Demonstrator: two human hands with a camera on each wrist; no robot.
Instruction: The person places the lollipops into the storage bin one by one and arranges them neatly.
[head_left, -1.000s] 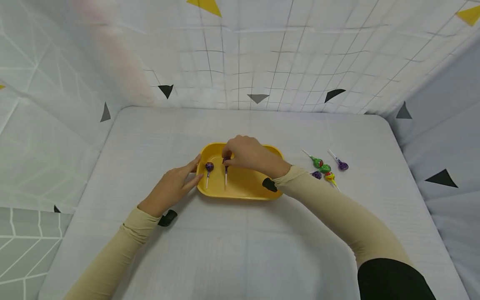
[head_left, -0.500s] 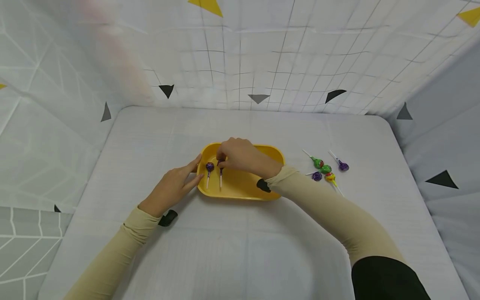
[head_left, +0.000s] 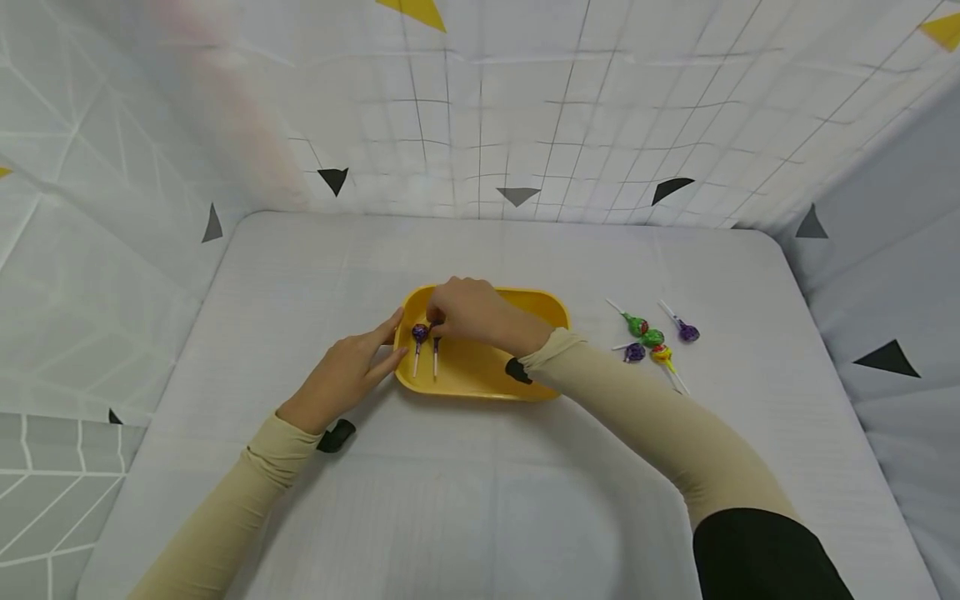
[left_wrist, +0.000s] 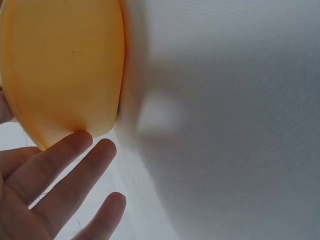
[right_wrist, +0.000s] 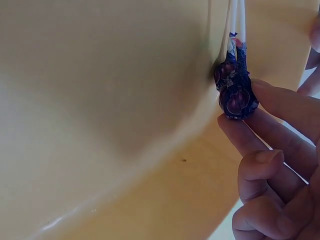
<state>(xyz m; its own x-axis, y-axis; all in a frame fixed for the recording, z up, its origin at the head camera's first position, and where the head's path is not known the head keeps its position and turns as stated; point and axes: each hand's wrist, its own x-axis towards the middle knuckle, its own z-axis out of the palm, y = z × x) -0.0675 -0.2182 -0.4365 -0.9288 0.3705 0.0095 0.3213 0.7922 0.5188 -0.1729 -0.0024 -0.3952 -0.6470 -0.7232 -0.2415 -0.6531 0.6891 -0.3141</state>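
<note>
A yellow tray (head_left: 487, 379) lies on the table. My left hand (head_left: 345, 367) rests at its left end. In the left wrist view, straight fingertips (left_wrist: 80, 140) touch the outer wall. Inside the tray, my right hand (head_left: 483, 317) pinches a purple-wrapped lollipop (right_wrist: 237, 100) by its round head, between thumb and fingers. Its stick points toward the tray's near side. Just left of it lies another purple lollipop (head_left: 419, 333), largely hidden behind the held one in the right wrist view.
Right of the tray lies a loose group of lollipops: green ones (head_left: 636, 326), a yellow one (head_left: 662, 354) and a purple one (head_left: 634, 352). One more purple lollipop (head_left: 687, 332) lies a little apart. White cloth walls surround the table (head_left: 420, 517) at the back and sides.
My right hand has moved left within the tray, carrying the purple lollipop close beside the one lying there. My left hand has stayed at the tray's end.
</note>
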